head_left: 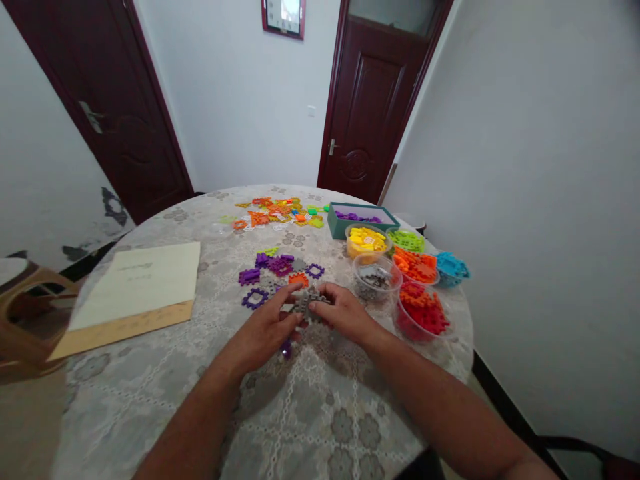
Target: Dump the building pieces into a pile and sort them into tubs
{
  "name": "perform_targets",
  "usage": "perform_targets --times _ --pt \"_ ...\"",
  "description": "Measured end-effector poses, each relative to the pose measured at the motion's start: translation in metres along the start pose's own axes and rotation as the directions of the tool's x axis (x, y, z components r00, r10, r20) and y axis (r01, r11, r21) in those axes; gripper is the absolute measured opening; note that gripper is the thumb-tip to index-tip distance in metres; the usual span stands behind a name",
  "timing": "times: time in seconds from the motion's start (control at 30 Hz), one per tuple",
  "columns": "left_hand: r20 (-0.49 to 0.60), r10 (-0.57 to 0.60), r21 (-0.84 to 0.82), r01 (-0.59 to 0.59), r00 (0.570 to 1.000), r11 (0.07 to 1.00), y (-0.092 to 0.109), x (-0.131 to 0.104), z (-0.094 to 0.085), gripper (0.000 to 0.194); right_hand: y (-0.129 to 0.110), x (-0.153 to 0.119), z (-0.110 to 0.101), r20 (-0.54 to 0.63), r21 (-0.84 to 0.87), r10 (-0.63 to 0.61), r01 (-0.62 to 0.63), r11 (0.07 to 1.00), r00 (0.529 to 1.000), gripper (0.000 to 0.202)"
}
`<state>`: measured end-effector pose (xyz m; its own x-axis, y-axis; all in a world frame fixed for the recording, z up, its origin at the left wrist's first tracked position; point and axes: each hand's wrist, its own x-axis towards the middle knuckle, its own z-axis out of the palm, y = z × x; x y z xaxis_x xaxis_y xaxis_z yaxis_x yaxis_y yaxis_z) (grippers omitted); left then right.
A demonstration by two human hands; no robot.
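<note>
Both hands meet over the middle of the table around grey toothed plastic building pieces [311,308]. My left hand [274,321] grips them from the left with thumb and fingers. From the other side my right hand [345,312] pinches them, its thumb on top. How many grey pieces are held I cannot tell, since fingers cover part of them. Just beyond lie a purple square frame piece [255,298], an orange piece [299,279] and several purple pieces [280,265]. A small purple piece [286,349] shows below my left hand.
At the right stand clear tubs of yellow pieces [367,239], grey pieces [375,276], orange pieces [416,265], and red pieces [425,312]. A green box [340,225] holds purple pieces. Orange and yellow pieces [273,212] spread at the back. A paper pad [145,280] lies left.
</note>
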<state>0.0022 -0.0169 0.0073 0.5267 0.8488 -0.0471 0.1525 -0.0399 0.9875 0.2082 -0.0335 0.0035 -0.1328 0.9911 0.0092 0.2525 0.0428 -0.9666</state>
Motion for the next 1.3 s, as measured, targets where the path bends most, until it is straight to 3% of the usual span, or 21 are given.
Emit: perform_targets --times 0.1,0.17,0.23,0.3,0.4,0.5,0.7,0.8,0.9,1.03,1.13,1.2,1.3 --pt "-0.079 -0.025 -0.001 0.025 0.997 1.000 0.001 -0.001 -0.007 0.068 -0.020 -0.001 -0.034 -0.150 -0.326 -0.180 0.123 0.937 0.972 0.018" --pt "-0.119 -0.008 0.022 0.011 0.993 1.000 0.001 -0.001 -0.014 0.065 -0.033 0.002 -0.065 -0.224 -0.606 -0.332 0.136 0.783 0.916 0.018" --pt "-0.152 0.005 0.060 0.004 0.988 0.998 0.000 -0.001 -0.022 0.060 -0.042 0.009 -0.098 -0.212 -0.801 -0.405 0.079 0.593 0.890 0.020" --pt "-0.168 0.006 0.096 0.010 0.986 0.995 -0.001 0.000 -0.027 0.057 -0.044 0.019 -0.126 -0.192 -0.909 -0.350 -0.032 0.416 0.917 0.022" --pt "-0.167 0.029 0.144 -0.005 0.986 0.990 -0.004 -0.001 -0.030 0.055 -0.039 0.035 -0.152 -0.188 -0.972 -0.164 -0.159 0.173 0.969 0.023" --pt "-0.162 0.082 0.213 -0.046 0.983 0.976 -0.007 -0.001 -0.031 0.053 -0.030 0.046 -0.160 -0.162 -0.986 -0.062 -0.159 0.046 0.985 0.028" --pt "-0.166 0.144 0.293 -0.091 0.975 0.952 -0.010 -0.002 -0.038 0.049 -0.025 0.045 -0.160 -0.099 -0.992 -0.059 -0.094 0.089 0.993 0.045" --pt "-0.178 0.151 0.310 -0.091 0.972 0.947 -0.008 -0.002 -0.040 0.048 -0.027 0.044 -0.164 -0.091 -0.988 -0.033 -0.086 0.128 0.995 0.044" --pt "-0.198 0.147 0.321 -0.078 0.969 0.944 -0.006 -0.003 -0.041 0.045 -0.026 0.044 -0.167 -0.010 -0.979 0.003 -0.011 0.203 1.000 0.043" --pt "-0.205 0.176 0.359 -0.093 0.963 0.929 -0.005 -0.005 -0.041 0.044 -0.029 0.033 -0.165 0.015 -0.976 -0.046 0.025 0.218 0.999 0.054" --pt "-0.194 0.192 0.461 -0.084 0.962 0.883 -0.006 -0.007 -0.044 0.042 -0.040 0.015 -0.146 0.012 -0.978 -0.177 0.049 0.203 0.984 0.053" --pt "-0.158 0.166 0.520 -0.061 0.973 0.852 -0.008 -0.009 -0.046 0.044 -0.044 0.003 -0.121 0.086 -0.949 -0.247 0.155 0.275 0.965 0.048" --pt "-0.056 0.115 0.597 -0.059 0.992 0.800 -0.013 -0.014 -0.048 0.053 -0.034 -0.006 -0.067 0.274 -0.832 -0.241 0.355 0.425 0.931 0.042"
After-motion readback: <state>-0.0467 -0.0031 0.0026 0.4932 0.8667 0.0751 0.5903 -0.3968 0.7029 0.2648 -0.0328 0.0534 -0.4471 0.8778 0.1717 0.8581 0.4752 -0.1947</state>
